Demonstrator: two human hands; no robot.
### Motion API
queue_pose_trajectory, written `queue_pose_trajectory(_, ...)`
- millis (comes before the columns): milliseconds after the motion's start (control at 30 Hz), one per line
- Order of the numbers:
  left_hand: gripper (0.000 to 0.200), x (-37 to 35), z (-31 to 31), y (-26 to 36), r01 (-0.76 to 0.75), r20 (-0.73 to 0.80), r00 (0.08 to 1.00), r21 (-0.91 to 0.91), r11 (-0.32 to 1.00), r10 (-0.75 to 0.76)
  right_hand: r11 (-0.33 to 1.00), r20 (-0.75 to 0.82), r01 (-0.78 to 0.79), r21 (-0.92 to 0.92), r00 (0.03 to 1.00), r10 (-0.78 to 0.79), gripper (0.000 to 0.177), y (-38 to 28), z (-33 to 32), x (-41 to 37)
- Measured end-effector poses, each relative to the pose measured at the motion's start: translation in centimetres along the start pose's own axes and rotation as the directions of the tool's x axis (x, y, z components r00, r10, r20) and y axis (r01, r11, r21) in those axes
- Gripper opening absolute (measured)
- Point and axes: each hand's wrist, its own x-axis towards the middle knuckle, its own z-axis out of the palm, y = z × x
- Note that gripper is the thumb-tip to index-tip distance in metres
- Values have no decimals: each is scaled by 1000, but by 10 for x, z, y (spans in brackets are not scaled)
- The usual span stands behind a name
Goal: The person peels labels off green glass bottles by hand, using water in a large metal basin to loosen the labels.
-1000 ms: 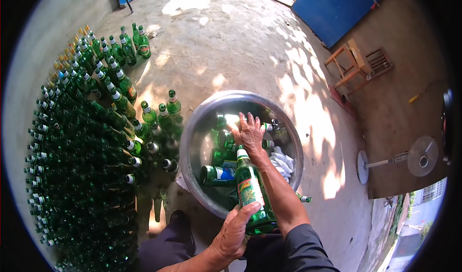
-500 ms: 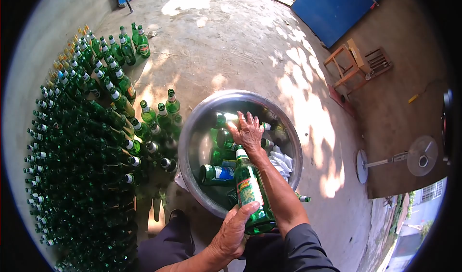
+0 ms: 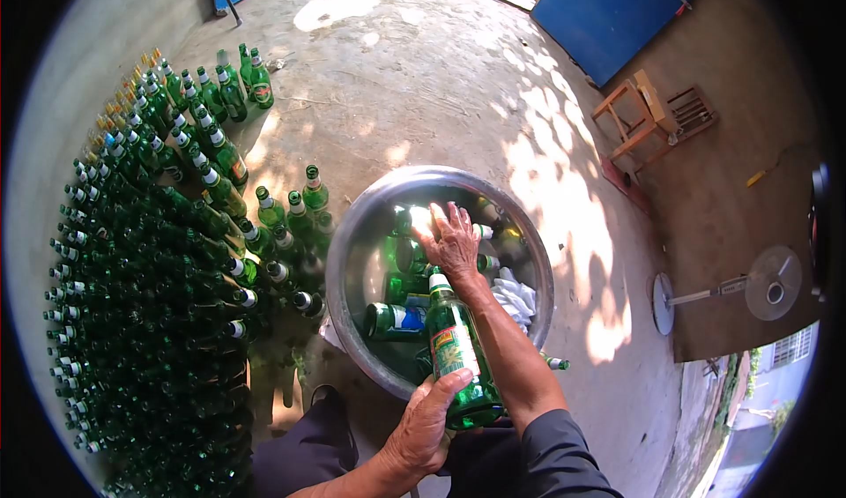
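Note:
My left hand (image 3: 425,423) is wrapped round the lower part of a green glass beer bottle (image 3: 454,348), which tilts with its neck toward the basin. A red, white and green label faces up on it. My right hand (image 3: 451,241) reaches over the large metal basin (image 3: 352,357), palm down with fingers spread, holding nothing I can see. Under and beside it, several green bottles lie in the basin, one with a blue and white label (image 3: 408,318). White cloth or gloves (image 3: 514,301) lie at the basin's right side. What touches the right palm is hidden.
A dense crowd of upright green bottles (image 3: 159,278) fills the floor on the left, with several looser bottles (image 3: 300,211) near the basin. At the right stand a wooden stool (image 3: 639,115) and a white fan (image 3: 772,285). A bottle neck (image 3: 555,363) shows beyond the basin's right rim.
Almost nothing differs. The right hand's fingers have shifted very slightly over the basin, and the left hand still holds the same bottle.

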Motion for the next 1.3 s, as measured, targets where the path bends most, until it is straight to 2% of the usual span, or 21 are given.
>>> queue_pose_trajectory(67, 49, 0, 0, 0, -1, -5, 1000, -1, 1000, 1, 1000, 53, 19, -19, 998, -18, 63, 0, 2, 1)
queue_pose_trajectory(200, 49, -1, 1, 1, 2, -1, 1000, -4, 1000, -2, 999, 10, 38, -36, 999, -37, 62, 4, 6, 1)
queue_pose_trajectory(300, 48, 1, -2, 3, -2, 7, 1000, -4, 1000, 2, 997, -5, 54, 57, 999, -54, 60, 10, 0, 3)
queue_pose_trajectory(400, 47, 0, -3, 6, -20, 19, 1000, -20, 1000, 20, 994, -46, 6, 112, 999, 0, 54, 14, -43, 6)
queue_pose_trajectory(433, 47, 0, -2, 8, -44, 10, 999, -33, 998, 45, 989, -6, -10, 150, 1000, 11, 55, 24, -56, 8)
queue_pose_trajectory(500, 46, 0, -1, 12, -49, 15, 999, -52, 997, 50, 935, 341, -255, 246, 926, 163, 61, 24, -109, 4)
queue_pose_trajectory(567, 47, -2, -2, 14, -87, -5, 996, -68, 994, 87, 986, 443, -133, 99, 893, 76, 79, 48, -136, -8)
queue_pose_trajectory(633, 48, -2, -1, 16, -93, -1, 996, -65, 994, 93, 996, 584, -77, -33, 808, 82, 92, 56, -163, -24)
queue_pose_trajectory(700, 49, -2, -1, 17, -99, -2, 995, -54, 994, 99, 979, 724, -61, -193, 664, 184, 110, 88, -154, -48)
queue_pose_trajectory(733, 49, -2, -1, 17, -104, 0, 995, -53, 993, 104, 971, 718, 20, -239, 677, 163, 109, 91, -152, -65)
queue_pose_trajectory(767, 49, -2, -2, 16, -92, 2, 996, -54, 994, 92, 963, 762, 40, -266, 621, 185, 88, 92, -148, -72)
queue_pose_trajectory(833, 50, -2, -1, 15, -85, 5, 996, -53, 995, 85, 953, 765, 4, -302, 597, 240, 57, 101, -141, -78)
queue_pose_trajectory(867, 50, -2, -1, 14, -79, 2, 997, -52, 996, 79, 954, 764, 7, -299, 601, 235, 57, 104, -143, -79)
queue_pose_trajectory(933, 51, -3, -2, 14, -73, -3, 997, -54, 996, 72, 966, 693, 29, -259, 702, 165, 34, 103, -154, -81)
queue_pose_trajectory(967, 53, -3, -3, 14, -73, 2, 997, -47, 996, 73, 965, 693, 34, -259, 703, 161, 34, 98, -160, -75)
queue_pose_trajectory(1033, 54, -2, -3, 13, -71, 8, 997, -42, 997, 71, 976, 732, -214, 30, 670, 124, 33, 87, -175, -62)
queue_pose_trajectory(1100, 55, -3, -1, 14, -81, -2, 997, -54, 995, 81, 894, 681, -371, 250, 724, 110, 35, 56, -192, -47)
queue_pose_trajectory(1167, 55, -1, -3, 14, -84, 4, 996, -49, 995, 84, 781, 611, -434, 449, 787, 86, 35, 25, -204, -29)
queue_pose_trajectory(1233, 54, -1, -3, 15, -90, 11, 996, -46, 995, 90, 707, 568, -447, 548, 820, 78, 33, 6, -196, -11)
queue_pose_trajectory(1267, 54, -2, -2, 16, -93, 2, 996, -49, 995, 93, 661, 530, -387, 643, 848, -18, 44, 0, -189, -5)
queue_pose_trajectory(1300, 53, -2, -2, 17, -95, -6, 995, -51, 994, 95, 657, 532, -387, 647, 847, -25, 38, -2, -173, 4)
